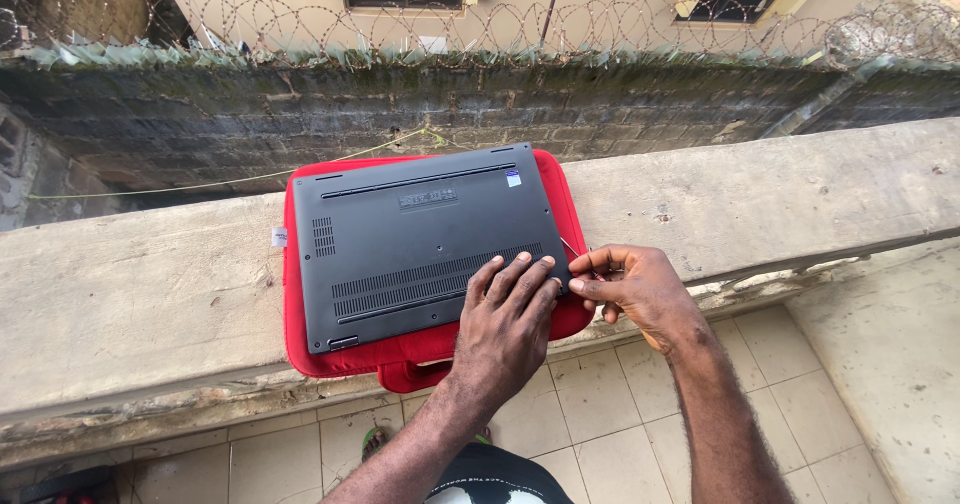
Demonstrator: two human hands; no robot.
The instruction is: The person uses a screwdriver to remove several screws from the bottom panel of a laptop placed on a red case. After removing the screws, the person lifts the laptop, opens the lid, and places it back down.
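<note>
left hand (507, 314) lies open, fingers flat on the upturned laptop (420, 239), which rests on a red sleeve (300, 334). right hand (630, 284), just beside it, pinches a thin tool (572, 249).

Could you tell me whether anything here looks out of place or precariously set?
The laptop lies upside down on a red sleeve atop a rough concrete ledge, askew to the ledge's edge. The sleeve's near edge overhangs the ledge. The left hand presses the laptop; the right hand pinches a thin tool at its corner.
</note>
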